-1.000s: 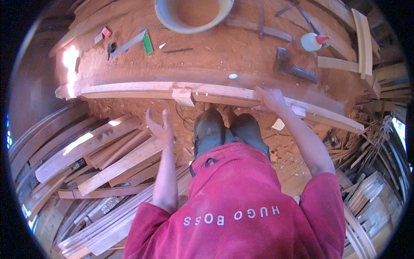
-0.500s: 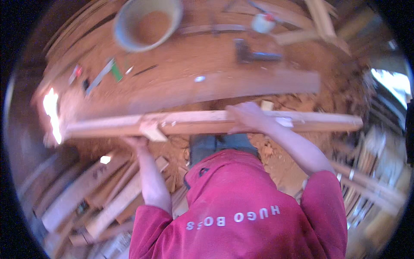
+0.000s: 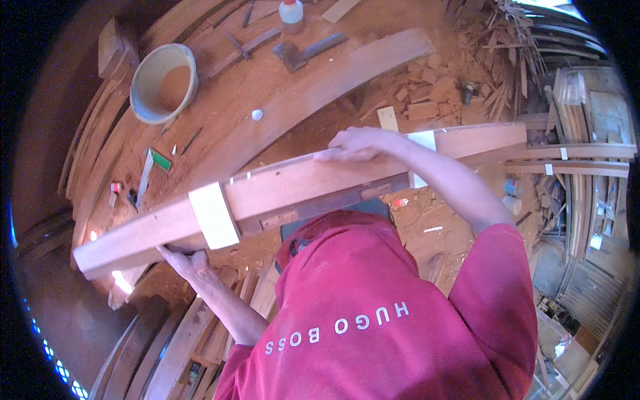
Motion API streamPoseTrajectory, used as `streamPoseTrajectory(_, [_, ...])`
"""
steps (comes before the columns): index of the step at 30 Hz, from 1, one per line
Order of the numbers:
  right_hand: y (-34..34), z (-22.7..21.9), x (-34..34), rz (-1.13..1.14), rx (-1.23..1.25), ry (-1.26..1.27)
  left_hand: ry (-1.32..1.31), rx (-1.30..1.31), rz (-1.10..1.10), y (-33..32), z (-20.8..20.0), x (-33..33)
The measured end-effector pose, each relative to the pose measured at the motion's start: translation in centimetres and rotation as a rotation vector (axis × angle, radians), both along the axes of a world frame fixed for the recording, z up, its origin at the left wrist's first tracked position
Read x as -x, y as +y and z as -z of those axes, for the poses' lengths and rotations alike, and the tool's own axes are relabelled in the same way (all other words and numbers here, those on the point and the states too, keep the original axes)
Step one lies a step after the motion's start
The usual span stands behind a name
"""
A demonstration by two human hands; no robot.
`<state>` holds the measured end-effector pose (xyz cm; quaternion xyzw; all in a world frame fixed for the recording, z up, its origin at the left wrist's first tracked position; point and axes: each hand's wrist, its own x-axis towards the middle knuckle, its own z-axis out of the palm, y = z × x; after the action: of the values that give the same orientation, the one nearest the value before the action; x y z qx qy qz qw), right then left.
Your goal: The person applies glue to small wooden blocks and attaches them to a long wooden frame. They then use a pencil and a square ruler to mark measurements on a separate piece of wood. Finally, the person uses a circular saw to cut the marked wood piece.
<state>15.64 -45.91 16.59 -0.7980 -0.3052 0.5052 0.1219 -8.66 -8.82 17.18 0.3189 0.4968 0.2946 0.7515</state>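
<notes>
A long wooden beam (image 3: 293, 180) lies slantwise in front of me, its left end nearer and lower than its right. It seems to be made of more than one length, with slots along the near face. A pale flat wood piece (image 3: 215, 215) crosses it on the left; another pale piece (image 3: 421, 141) crosses on the right, partly behind my forearm. My right hand (image 3: 363, 143) grips the top edge right of the middle. Underneath, near the left end, my left hand (image 3: 190, 263) holds the lower edge, its fingers partly hidden by the beam.
Beyond the beam lie a curved plank (image 3: 320, 100), a hammer-like tool (image 3: 297, 55), a bucket (image 3: 137, 93) with brownish contents and a white bottle (image 3: 291, 19). A green-handled blade (image 3: 160, 159) is at the left. Offcuts (image 3: 427, 87) and stacked boards (image 3: 177, 353) surround me.
The beam has tilted, its right end swinging up and away and its left end coming down nearer me. It has also rolled, showing a broader face. Both hands stay on it.
</notes>
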Motion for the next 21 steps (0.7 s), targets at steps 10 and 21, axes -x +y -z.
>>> streamPoseTrajectory(10, [-10.5,-1.2,5.5,0.544,-0.153,0.597,-0.343,-0.534,-0.006,-9.7,-13.6,-6.0])
streamPoseTrajectory(21, [-28.3,-1.7,10.1,0.77,-0.325,0.703,-0.582,-0.597,0.229,-28.6,-22.3,-15.1])
